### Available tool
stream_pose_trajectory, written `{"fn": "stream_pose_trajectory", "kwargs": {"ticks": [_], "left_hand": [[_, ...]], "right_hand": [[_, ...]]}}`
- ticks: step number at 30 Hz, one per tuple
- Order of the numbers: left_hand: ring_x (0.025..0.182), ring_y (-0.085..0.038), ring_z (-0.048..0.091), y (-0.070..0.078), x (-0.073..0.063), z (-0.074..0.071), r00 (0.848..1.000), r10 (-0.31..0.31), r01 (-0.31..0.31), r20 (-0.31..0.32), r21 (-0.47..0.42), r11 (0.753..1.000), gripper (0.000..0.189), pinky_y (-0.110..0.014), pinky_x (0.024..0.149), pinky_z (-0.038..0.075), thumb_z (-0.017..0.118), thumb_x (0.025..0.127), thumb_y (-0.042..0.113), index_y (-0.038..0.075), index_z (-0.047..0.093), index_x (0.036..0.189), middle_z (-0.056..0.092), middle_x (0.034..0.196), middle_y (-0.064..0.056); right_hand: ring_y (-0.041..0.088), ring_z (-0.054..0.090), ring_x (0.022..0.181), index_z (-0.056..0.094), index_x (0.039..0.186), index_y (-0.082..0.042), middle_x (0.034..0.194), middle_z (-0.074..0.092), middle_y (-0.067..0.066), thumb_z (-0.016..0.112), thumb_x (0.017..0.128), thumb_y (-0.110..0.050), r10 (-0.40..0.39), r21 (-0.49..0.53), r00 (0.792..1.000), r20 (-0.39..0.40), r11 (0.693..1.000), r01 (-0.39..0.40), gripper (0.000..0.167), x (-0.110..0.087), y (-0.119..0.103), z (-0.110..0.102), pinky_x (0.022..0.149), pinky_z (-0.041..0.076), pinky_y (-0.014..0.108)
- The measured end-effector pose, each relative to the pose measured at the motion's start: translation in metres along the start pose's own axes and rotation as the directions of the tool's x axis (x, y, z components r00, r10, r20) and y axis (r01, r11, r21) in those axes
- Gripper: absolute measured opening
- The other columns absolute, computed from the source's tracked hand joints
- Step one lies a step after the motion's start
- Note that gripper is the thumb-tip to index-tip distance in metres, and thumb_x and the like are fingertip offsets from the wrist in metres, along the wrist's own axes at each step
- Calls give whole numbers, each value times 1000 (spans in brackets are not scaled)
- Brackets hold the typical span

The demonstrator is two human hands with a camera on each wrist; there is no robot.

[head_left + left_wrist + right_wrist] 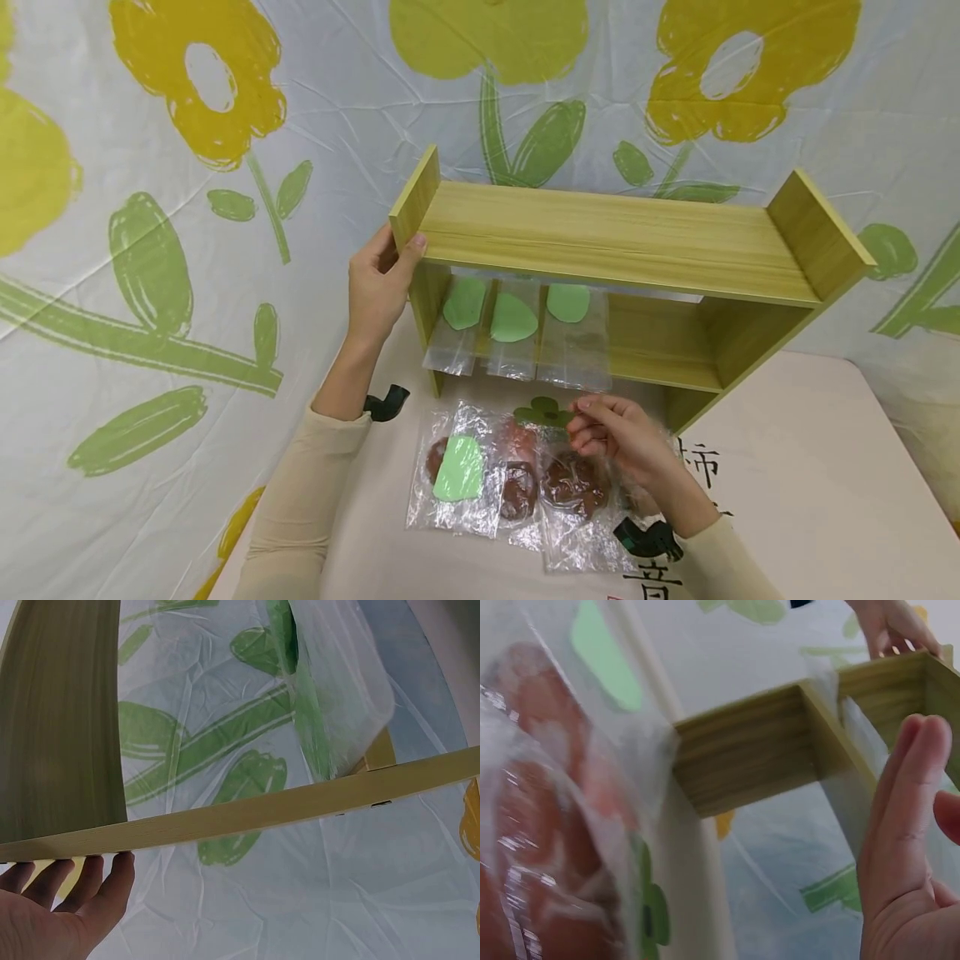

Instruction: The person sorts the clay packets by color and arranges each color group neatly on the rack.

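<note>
A small two-tier wooden shelf (pixel 600 225) stands on the table. My left hand (pixel 378 283) grips its left side panel near the top, thumb at the front and fingers round the outer side. In the left wrist view, those fingertips (pixel 120 862) meet the panel's edge. Clear plastic bags (pixel 573 342) with pale green labels lie on the lower board and jut past its front. My right hand (pixel 618 429) hovers in front of the shelf with nothing in it. Below and beside it are clear bags of brown, rounded pieces (pixel 576 483); one bears a green label (pixel 459 468).
The table's cloth (pixel 780 467) carries black characters and a dark green leafy shape (pixel 543 412) just before the shelf. Close behind the shelf hangs a white sheet (pixel 337 108) with yellow flowers. The shelf's right panel (pixel 821 233) rises at the far right end.
</note>
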State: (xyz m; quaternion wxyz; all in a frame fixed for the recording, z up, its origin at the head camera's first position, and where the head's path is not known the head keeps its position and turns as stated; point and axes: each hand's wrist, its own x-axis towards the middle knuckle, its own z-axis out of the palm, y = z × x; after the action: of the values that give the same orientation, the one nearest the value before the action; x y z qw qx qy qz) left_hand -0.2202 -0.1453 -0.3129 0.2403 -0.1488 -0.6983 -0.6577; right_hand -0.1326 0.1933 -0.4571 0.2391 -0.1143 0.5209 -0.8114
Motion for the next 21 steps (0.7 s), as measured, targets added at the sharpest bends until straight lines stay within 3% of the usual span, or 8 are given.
{"fn": "stream_pose_trajectory", "kwargs": {"ticks": [7,15,21], "left_hand": [[108,-23,65,-6,1,-1,1000,3,-3,-8,12,1000,41,-37,88,54,68,97,26,16,64,137,68,123,-8],[109,-24,65,-4,1,0,1000,6,-6,-4,-5,1000,42,-37,89,54,69,97,25,16,63,138,68,125,-7],[110,-24,65,-2,1,0,1000,-1,1,-2,-5,1000,45,-41,89,54,68,97,20,13,60,141,66,127,-10]], "right_hand": [[22,72,80,64,115,0,100,70,18,56,104,-14,104,-73,994,-43,992,-107,20,-5,28,10,73,59,33],[22,72,80,46,132,19,112,62,31,52,106,-13,191,-116,981,-22,975,-192,42,-3,59,21,76,59,36],[26,73,85,39,137,21,127,53,36,52,106,-13,222,-119,973,-56,967,-227,48,4,75,24,77,58,35]]}}
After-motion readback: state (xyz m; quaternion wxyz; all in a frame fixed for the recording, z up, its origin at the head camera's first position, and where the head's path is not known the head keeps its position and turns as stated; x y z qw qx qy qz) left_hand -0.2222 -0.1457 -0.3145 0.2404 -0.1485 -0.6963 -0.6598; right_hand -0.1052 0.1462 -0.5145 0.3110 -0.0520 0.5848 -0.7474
